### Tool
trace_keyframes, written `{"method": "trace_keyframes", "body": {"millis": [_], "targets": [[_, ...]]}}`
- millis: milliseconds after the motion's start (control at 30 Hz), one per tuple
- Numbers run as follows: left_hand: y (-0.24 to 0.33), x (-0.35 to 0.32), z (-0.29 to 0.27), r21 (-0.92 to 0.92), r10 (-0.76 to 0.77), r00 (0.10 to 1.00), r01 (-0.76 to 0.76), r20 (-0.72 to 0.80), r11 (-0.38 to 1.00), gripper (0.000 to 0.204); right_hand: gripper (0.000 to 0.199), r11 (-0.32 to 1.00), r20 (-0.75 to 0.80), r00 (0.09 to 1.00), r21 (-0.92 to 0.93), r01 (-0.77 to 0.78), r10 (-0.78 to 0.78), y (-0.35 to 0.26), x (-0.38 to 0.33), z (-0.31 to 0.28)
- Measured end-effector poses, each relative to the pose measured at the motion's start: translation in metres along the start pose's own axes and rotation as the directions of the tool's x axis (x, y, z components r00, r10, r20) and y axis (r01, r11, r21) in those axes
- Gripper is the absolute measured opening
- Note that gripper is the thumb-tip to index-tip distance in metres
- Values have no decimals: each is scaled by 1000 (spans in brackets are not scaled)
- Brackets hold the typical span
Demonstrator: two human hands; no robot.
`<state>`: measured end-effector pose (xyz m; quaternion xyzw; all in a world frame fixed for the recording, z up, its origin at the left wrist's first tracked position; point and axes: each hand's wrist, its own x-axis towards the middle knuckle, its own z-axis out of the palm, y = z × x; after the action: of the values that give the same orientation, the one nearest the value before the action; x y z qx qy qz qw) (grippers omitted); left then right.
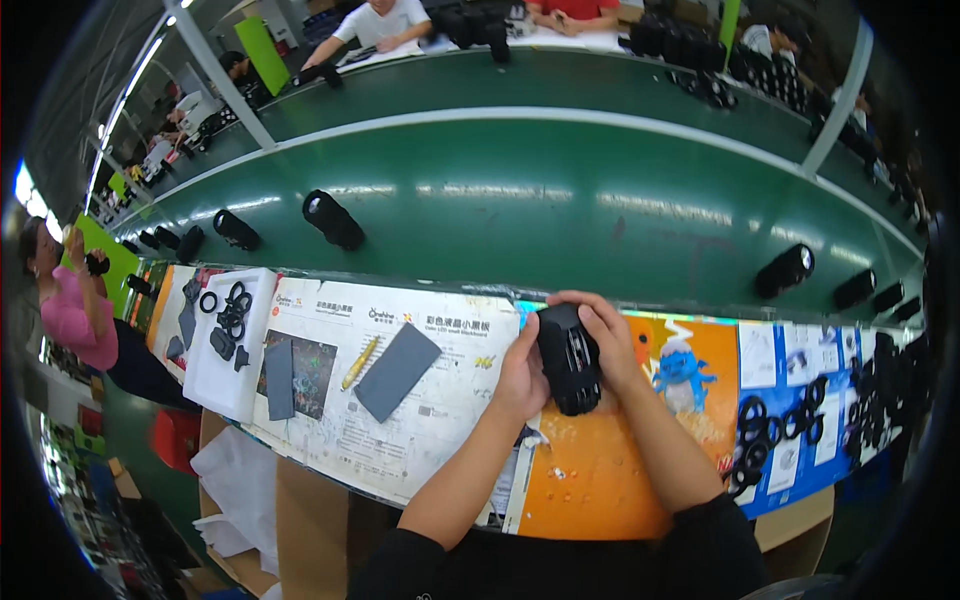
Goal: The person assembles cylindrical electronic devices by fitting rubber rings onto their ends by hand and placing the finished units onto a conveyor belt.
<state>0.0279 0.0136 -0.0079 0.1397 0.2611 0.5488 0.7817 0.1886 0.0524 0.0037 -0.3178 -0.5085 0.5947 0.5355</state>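
Both my hands hold a black cylindrical casing (pixel 568 362), with slots or bright strips along one side, above the work table. My left hand (pixel 522 373) wraps its left side, thumb along the edge. Around the upper right side curl the fingers of my right hand (pixel 611 345). Beneath it lies an orange printed sheet (pixel 590 490) with a blue cartoon figure. Left of my hands, a dark grey pad (pixel 398 372) rests on a white printed board (pixel 455 325), beside a yellow pen-like tool (pixel 360 363) and a narrower grey strip (pixel 281 380).
A white tray (pixel 210 375) holds black rings and small parts at left. More black rings (pixel 755 440) lie on a blue sheet at right. Similar black cylinders (pixel 333 220) stand on the green conveyor (pixel 480 240) beyond the table. Other people work across it; one person (pixel 80 310) is at far left.
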Motion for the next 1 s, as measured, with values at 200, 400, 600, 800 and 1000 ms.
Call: {"method": "trace_keyframes", "body": {"millis": [200, 400, 600, 800, 1000], "targets": [[6, 0, 8, 65, 3, 1000, -3, 6, 998, 59, 50, 991, 114, 990, 93, -94, 83, -5, -1, -4], [3, -2, -8, 78, -129, 981, 118, 147, 990, 62, 78, 973, 168, 981, 193, -127, 95, -3, -11, -8], [5, -4, -3, 132, -135, 989, 126, 64, 983, 65, 85, 961, 194, 970, 208, -183, 143, -8, -10, -7], [5, -12, -10, 412, -65, 969, -41, 240, 910, 73, 93, 962, 207, 967, 195, -189, 148, -13, -11, -5], [7, -8, -2, 459, -141, 971, 39, 191, 888, 72, 96, 952, 189, 965, 214, -220, 181, -16, -9, -10]]}}
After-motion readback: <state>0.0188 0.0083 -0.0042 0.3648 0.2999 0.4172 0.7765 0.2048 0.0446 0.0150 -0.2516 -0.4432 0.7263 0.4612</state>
